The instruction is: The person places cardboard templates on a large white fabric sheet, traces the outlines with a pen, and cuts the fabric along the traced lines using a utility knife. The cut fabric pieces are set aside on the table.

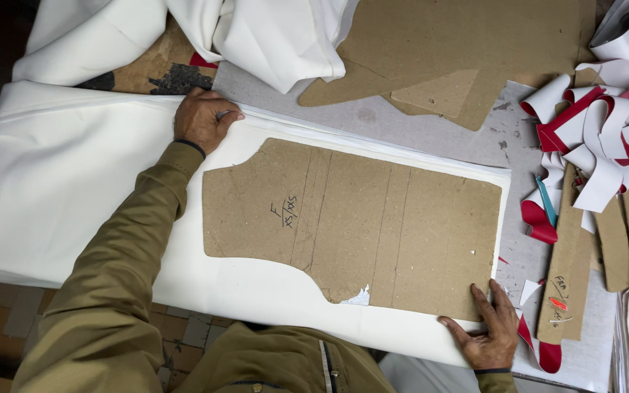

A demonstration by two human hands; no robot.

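Grey surface (pixel 438 135) carries stacked white fabric (pixel 74 182) with a cardboard pattern (pixel 351 225) on top. Left hand (pixel 204 118) presses flat at the far-left corner, right hand (pixel 488 331) at near-right, neither grip closed; press evenly so nothing slips.

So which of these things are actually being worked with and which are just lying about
In hand: left hand and right hand pressing the brown card pattern onto stacked white fabric.
Lying about: red-and-white strips, spare card pieces, loose white cloth.

brown cardboard pattern (pixel 373 225) | flat | atop stacked white fabric (pixel 74 182)
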